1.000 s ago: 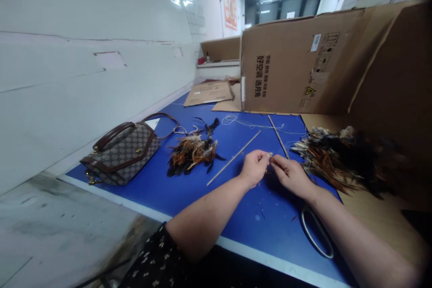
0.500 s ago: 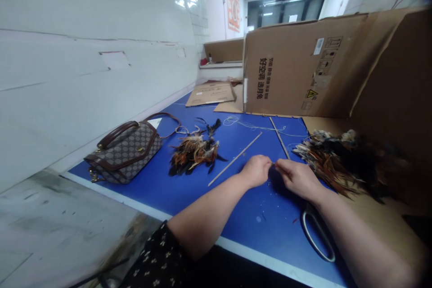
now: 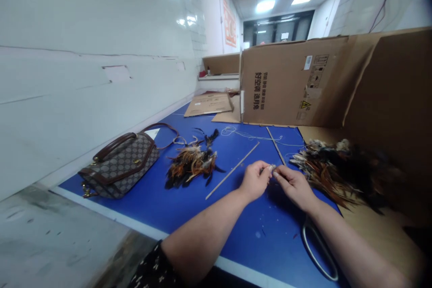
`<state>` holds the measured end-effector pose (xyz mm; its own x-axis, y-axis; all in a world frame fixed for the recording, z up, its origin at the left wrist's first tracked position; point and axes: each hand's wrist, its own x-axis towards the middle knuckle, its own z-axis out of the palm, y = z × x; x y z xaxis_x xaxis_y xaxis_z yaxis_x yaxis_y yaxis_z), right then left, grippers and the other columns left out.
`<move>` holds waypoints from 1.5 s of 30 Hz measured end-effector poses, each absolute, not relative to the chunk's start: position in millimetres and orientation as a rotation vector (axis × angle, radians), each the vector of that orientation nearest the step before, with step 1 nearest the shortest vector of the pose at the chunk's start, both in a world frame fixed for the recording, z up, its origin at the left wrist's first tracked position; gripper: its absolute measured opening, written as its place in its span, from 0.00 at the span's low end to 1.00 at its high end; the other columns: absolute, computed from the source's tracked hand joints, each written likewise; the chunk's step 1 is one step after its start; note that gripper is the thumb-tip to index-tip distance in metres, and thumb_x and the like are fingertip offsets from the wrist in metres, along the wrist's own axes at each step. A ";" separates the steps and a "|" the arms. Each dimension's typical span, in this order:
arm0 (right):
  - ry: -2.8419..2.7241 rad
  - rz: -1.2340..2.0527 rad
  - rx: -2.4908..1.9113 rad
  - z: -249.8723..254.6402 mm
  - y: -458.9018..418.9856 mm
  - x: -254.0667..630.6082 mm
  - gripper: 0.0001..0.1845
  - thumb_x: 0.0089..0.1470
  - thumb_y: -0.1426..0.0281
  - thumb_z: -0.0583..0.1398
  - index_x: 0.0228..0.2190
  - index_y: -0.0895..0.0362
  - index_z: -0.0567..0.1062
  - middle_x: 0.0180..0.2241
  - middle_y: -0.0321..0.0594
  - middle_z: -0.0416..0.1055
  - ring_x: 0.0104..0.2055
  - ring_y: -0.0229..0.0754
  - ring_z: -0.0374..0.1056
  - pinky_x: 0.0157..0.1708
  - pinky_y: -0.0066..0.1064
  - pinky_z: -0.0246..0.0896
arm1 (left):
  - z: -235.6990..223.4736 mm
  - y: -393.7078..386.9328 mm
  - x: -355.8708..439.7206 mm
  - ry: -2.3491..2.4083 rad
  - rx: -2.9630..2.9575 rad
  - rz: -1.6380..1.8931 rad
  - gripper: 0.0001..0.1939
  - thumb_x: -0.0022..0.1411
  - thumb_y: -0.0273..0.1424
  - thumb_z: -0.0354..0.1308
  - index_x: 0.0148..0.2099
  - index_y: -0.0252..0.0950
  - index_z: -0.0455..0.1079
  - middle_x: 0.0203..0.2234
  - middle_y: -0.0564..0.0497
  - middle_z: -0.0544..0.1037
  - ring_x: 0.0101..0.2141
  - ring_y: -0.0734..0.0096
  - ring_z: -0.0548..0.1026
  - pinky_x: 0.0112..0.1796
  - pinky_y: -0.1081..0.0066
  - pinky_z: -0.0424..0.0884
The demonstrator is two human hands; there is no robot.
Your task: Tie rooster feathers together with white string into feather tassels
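Above the blue table (image 3: 236, 216), my left hand (image 3: 256, 181) and my right hand (image 3: 293, 184) meet fingertip to fingertip. A small pale tuft (image 3: 272, 168) shows between them, pinched by both hands; its lower part is hidden by the fingers. Brown and black feathers (image 3: 324, 175) with fluffy pale ends lie to the right, just past my right hand. Another pile of feathers (image 3: 191, 164) rests to the left of my left hand. A thin stick (image 3: 232, 170) lies between that pile and my left hand. Scissors (image 3: 317, 252), mostly covered by my right forearm, show a dark handle loop.
A patterned handbag (image 3: 124, 166) stands at the left by the wall. Behind my hands, a large cardboard box (image 3: 286, 85) rises, with flat cardboard (image 3: 209, 104) to its left. A second stick (image 3: 275, 144) and loose white thread (image 3: 243, 135) lie before the box.
The view has tipped up a little, so the table sits lower in the picture. My fingers have shifted, and the pale tuft now shows between them. The piles have stayed put.
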<state>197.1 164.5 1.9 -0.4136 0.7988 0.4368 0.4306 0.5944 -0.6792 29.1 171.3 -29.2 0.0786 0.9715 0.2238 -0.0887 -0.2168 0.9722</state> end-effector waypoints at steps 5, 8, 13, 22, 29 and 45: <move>-2.105 0.478 -0.970 -4.7 161.7 188.7 0.15 0.69 0.64 0.52 0.29 0.53 0.65 0.24 0.33 0.65 0.26 0.38 0.61 0.29 0.30 0.56 | -28.6 169.2 32.6 0.987 1.230 1.357 0.17 0.62 0.44 0.64 0.37 0.34 0.71 0.23 0.55 0.72 0.22 0.78 0.67 0.26 0.75 0.65; -2.133 0.444 -0.967 -6.4 160.8 184.3 0.14 0.68 0.67 0.51 0.29 0.52 0.63 0.24 0.33 0.64 0.25 0.38 0.61 0.28 0.30 0.55 | -27.8 169.1 31.6 1.014 1.172 1.363 0.18 0.59 0.44 0.67 0.36 0.34 0.71 0.21 0.55 0.70 0.22 0.78 0.67 0.26 0.75 0.65; -2.161 0.394 -0.955 -8.2 161.2 177.0 0.10 0.65 0.72 0.51 0.31 0.52 0.65 0.24 0.34 0.67 0.25 0.39 0.62 0.28 0.30 0.56 | -29.9 170.9 32.3 1.053 1.134 1.377 0.16 0.57 0.42 0.68 0.33 0.35 0.70 0.18 0.57 0.68 0.21 0.78 0.65 0.25 0.76 0.62; -2.105 0.326 -1.035 -3.3 160.0 183.8 0.10 0.67 0.69 0.52 0.31 0.51 0.65 0.25 0.35 0.68 0.26 0.41 0.65 0.30 0.31 0.57 | -13.8 170.5 24.6 0.819 1.018 1.221 0.22 0.55 0.47 0.69 0.35 0.33 0.69 0.19 0.58 0.68 0.14 0.83 0.59 0.17 0.76 0.56; -1.923 0.368 -1.113 -1.7 157.7 191.8 0.10 0.64 0.65 0.57 0.46 0.51 0.67 0.25 0.32 0.66 0.23 0.41 0.62 0.26 0.32 0.58 | -11.0 171.7 19.5 0.699 0.886 1.200 0.22 0.53 0.44 0.72 0.40 0.31 0.74 0.16 0.61 0.61 0.16 0.83 0.57 0.19 0.75 0.56; -1.979 0.296 -1.025 -3.2 160.6 186.4 0.13 0.64 0.60 0.60 0.37 0.52 0.82 0.28 0.41 0.72 0.30 0.44 0.67 0.32 0.36 0.62 | -12.8 173.3 22.7 0.758 0.842 1.213 0.21 0.50 0.39 0.74 0.42 0.29 0.80 0.26 0.50 0.78 0.22 0.79 0.69 0.25 0.74 0.65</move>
